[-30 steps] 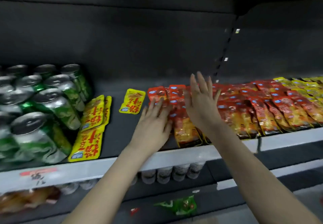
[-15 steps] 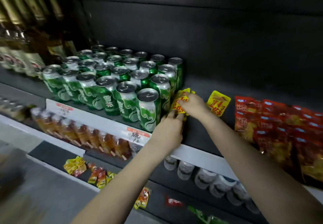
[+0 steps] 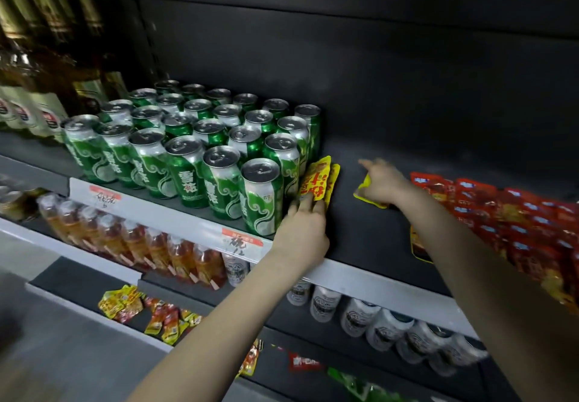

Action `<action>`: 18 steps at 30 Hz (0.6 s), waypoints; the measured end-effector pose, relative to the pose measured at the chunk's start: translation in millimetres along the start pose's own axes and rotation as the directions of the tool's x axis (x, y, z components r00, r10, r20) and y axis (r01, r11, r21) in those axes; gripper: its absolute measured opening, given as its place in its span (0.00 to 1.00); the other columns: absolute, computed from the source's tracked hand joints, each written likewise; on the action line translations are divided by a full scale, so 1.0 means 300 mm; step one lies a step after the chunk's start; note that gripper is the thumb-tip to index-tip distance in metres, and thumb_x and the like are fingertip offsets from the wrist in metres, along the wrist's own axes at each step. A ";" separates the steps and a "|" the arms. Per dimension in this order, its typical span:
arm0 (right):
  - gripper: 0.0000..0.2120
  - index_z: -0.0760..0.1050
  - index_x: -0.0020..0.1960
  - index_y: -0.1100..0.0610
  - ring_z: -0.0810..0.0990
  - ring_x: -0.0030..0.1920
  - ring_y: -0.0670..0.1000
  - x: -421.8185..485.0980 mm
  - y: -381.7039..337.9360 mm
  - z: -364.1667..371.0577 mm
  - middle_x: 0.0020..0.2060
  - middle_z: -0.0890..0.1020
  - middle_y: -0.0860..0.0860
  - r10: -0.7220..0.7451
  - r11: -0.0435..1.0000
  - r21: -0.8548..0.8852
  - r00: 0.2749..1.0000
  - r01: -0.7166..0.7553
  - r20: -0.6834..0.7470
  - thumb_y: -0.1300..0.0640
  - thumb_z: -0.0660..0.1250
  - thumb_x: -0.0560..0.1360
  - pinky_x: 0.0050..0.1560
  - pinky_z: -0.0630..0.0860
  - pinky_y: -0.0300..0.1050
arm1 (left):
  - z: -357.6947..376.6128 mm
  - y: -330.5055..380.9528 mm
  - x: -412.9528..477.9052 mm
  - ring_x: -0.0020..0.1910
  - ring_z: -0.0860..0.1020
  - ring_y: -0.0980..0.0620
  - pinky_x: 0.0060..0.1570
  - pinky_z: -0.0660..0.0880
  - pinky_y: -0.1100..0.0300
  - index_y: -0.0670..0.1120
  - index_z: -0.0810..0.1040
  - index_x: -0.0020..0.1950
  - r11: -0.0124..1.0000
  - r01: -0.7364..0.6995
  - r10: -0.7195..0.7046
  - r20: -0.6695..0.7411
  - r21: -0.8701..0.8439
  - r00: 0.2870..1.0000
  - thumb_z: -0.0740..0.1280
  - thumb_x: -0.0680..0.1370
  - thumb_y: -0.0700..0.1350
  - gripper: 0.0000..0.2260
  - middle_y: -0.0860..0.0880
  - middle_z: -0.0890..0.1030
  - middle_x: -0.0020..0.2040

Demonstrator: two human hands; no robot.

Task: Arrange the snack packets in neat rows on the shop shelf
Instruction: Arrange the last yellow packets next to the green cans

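Fingers [image 3: 302, 206] of the left hand [image 3: 305, 229] lie almost straight on the lower end of the yellow packets [image 3: 319, 180]. The thumb is hidden, so I cannot tell if the hand pinches them or only presses them. These packets stand on edge as a small stack and lean against the green cans [image 3: 219, 157], which are just at 9 o'clock from them.

At 3 o'clock from this stack, apart from it, the right hand [image 3: 385, 183] is over a single yellow packet [image 3: 365, 194] that lies on the dark shelf [image 3: 376, 282]. Its index finger [image 3: 365, 163] stretches toward 10 o'clock, and the other fingers bend down on the packet. The hand is blurred, and I cannot tell if it really grips.

Red packets [image 3: 517, 219] lie in overlapping rows at 3 o'clock from the right hand. Brown bottles [image 3: 47, 72] stand at 10 o'clock from the cans. On the shelf below, at 6 o'clock, orange drink bottles [image 3: 141, 245] and white cans [image 3: 360, 317] are lined up.
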State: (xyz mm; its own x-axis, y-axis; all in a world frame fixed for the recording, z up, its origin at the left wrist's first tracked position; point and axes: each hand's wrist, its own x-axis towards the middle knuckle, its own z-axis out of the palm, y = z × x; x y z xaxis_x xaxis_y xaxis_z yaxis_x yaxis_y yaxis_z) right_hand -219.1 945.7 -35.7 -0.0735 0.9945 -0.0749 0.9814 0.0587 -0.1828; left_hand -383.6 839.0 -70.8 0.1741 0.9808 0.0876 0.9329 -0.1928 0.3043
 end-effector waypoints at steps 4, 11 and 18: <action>0.32 0.56 0.75 0.54 0.53 0.75 0.58 -0.026 0.044 0.039 0.76 0.54 0.58 -0.005 0.992 -0.123 0.979 0.031 0.206 0.42 0.60 0.77 0.74 0.55 0.49 | -0.006 0.022 0.052 0.71 0.60 0.40 0.71 0.61 0.50 0.42 0.62 0.72 1.000 -0.025 0.025 -0.041 -0.003 0.999 0.58 0.74 0.38 0.25 0.42 0.58 0.75; 0.28 0.52 0.76 0.56 0.56 0.75 0.55 -0.092 0.081 0.049 0.76 0.53 0.55 -0.162 0.967 -0.181 0.980 0.182 0.116 0.61 0.58 0.79 0.72 0.61 0.48 | 0.005 0.037 0.084 0.72 0.59 0.36 0.71 0.60 0.50 0.41 0.53 0.76 0.996 -0.011 0.009 0.019 0.092 1.000 0.58 0.74 0.36 0.30 0.37 0.54 0.75; 0.32 0.73 0.64 0.52 0.73 0.64 0.56 -0.140 0.157 0.044 0.64 0.73 0.53 -0.264 0.964 0.001 0.957 0.266 -0.120 0.76 0.58 0.66 0.61 0.72 0.49 | -0.031 0.027 0.090 0.68 0.69 0.42 0.60 0.71 0.53 0.42 0.53 0.76 0.999 0.018 -0.013 -0.104 0.051 0.994 0.57 0.76 0.32 0.30 0.42 0.58 0.76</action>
State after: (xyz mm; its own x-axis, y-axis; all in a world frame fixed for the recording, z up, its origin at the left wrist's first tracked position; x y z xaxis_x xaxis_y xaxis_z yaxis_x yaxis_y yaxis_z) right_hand -172.1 905.4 -54.0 -0.3082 0.9466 0.0945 0.9263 0.3212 -0.1970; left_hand -374.4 863.6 -57.1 0.1283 0.9749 0.1820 0.9508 -0.1731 0.2570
